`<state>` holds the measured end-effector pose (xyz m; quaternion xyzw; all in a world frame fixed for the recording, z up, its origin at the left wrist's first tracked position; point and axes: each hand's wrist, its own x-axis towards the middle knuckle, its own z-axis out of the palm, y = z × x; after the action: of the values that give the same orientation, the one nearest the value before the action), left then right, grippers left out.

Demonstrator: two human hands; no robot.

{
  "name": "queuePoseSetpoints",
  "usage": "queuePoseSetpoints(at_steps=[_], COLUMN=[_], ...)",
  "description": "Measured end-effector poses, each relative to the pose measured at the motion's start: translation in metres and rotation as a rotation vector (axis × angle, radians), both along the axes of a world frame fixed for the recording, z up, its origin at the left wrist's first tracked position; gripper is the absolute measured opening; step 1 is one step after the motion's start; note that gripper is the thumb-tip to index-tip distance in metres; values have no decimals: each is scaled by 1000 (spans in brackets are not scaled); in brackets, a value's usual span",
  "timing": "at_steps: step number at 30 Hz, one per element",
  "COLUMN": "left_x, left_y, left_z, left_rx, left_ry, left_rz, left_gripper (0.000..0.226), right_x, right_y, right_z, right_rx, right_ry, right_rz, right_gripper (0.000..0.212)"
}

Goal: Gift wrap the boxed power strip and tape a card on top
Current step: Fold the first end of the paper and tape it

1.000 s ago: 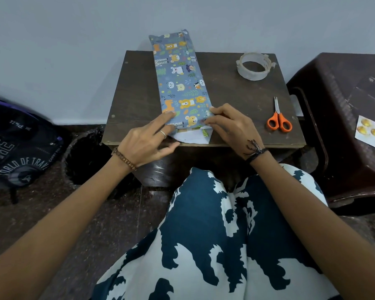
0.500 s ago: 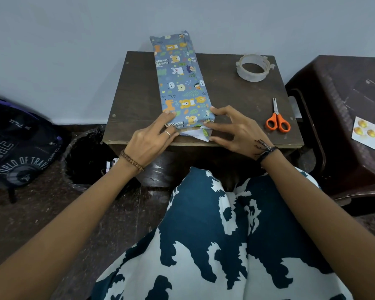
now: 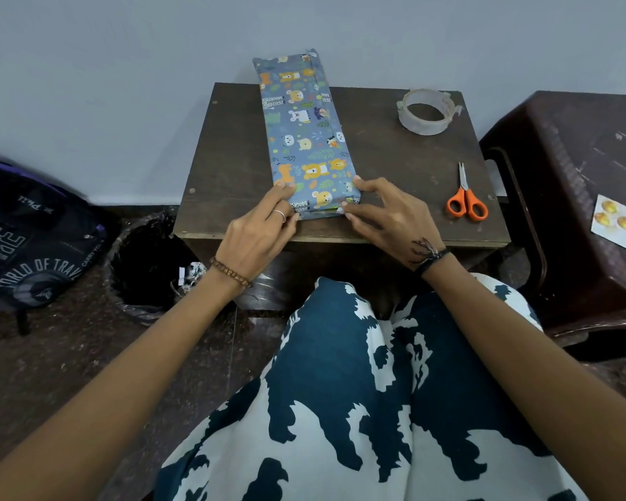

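The long box wrapped in blue animal-print paper lies lengthwise on the small dark wooden table, its far end past the table's back edge. My left hand presses its fingers against the near left corner of the box. My right hand presses the folded paper flap up against the near end with its fingertips. A roll of clear tape sits at the table's back right. Orange-handled scissors lie to the right. A card with gold shapes rests on the brown plastic stool.
A black-lined waste bin with paper scraps stands on the floor left of the table. A dark backpack leans against the wall at far left. My patterned lap fills the foreground.
The white triangular flap that lay flat on the table at the near end has been folded up against the box. Both hands moved in toward the box's end.
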<state>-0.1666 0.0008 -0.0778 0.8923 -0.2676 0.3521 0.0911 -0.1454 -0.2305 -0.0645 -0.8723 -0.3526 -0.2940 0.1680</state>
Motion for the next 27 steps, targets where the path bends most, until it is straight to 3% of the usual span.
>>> queuePoseSetpoints(at_steps=[6, 12, 21, 27], left_x=[0, 16, 33, 32], left_y=[-7, -33, -43, -47], left_z=[-2, 0, -10, -8], left_rx=[93, 150, 16, -79], left_ry=[-128, -200, -205, -173], left_rz=[101, 36, -83, -70], left_gripper=[29, 24, 17, 15], right_x=[1, 2, -1, 0], right_y=[4, 5, 7, 4], right_z=[-4, -3, -4, -5], right_rx=[5, 3, 110, 189], right_ry=[-24, -34, 54, 259], right_rz=[-29, -42, -88, -88], right_gripper=[18, 17, 16, 46])
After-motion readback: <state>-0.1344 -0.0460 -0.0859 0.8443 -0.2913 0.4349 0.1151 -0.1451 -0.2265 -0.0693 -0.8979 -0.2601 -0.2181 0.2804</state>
